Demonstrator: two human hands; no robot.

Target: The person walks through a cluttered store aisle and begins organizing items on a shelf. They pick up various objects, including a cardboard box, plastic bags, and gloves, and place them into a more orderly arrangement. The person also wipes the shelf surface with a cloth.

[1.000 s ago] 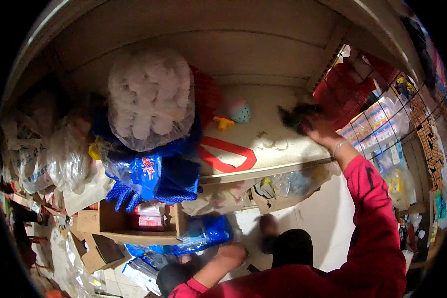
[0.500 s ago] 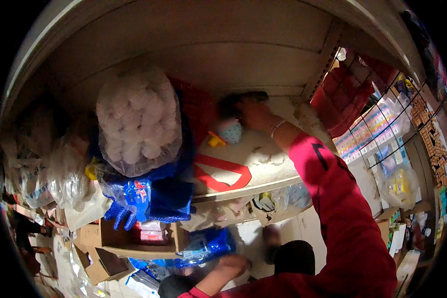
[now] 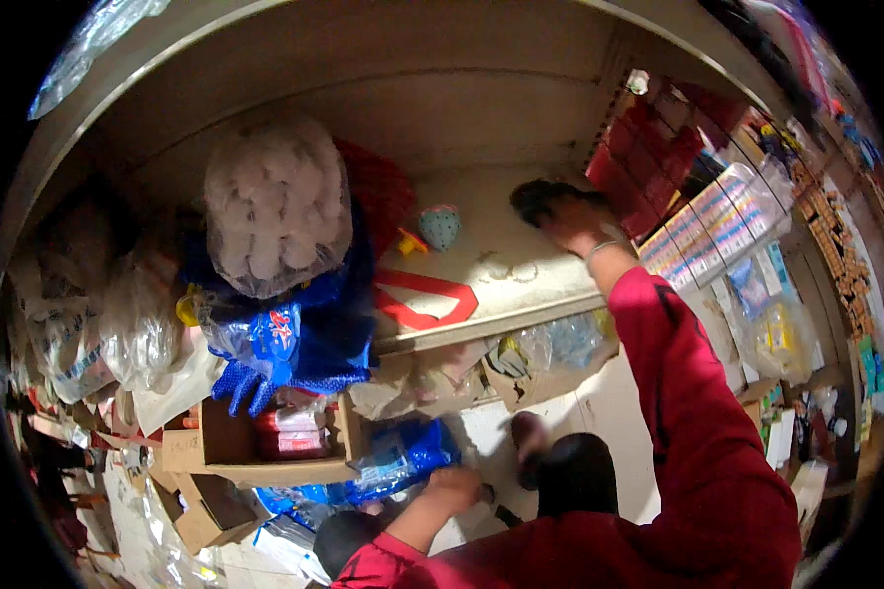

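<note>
My right hand (image 3: 572, 224) reaches to the right end of a pale, stained shelf (image 3: 501, 275). Its fingers press down on a dark, crumpled cloth (image 3: 532, 201). Left of it on the shelf lie a light-blue dotted, rounded object (image 3: 439, 227), a small yellow piece (image 3: 409, 241) and a flat red angular frame (image 3: 403, 282). Low in the view, beside a blue plastic package (image 3: 413, 450), my left hand (image 3: 452, 489) is closed. Something small and dark shows at its fingers, too unclear to name.
A clear bag of white balls (image 3: 275, 211) sits on blue packages at the shelf's left, with a blue dotted glove (image 3: 248, 385) hanging down. Below stands an open cardboard box (image 3: 216, 437). A black wire grid (image 3: 692, 196) closes off the right side. Plastic bags (image 3: 138, 334) hang left.
My right hand has slid the dark cloth to the right along the shelf, away from the dotted object, which now shows fully. The view has shifted slightly.
</note>
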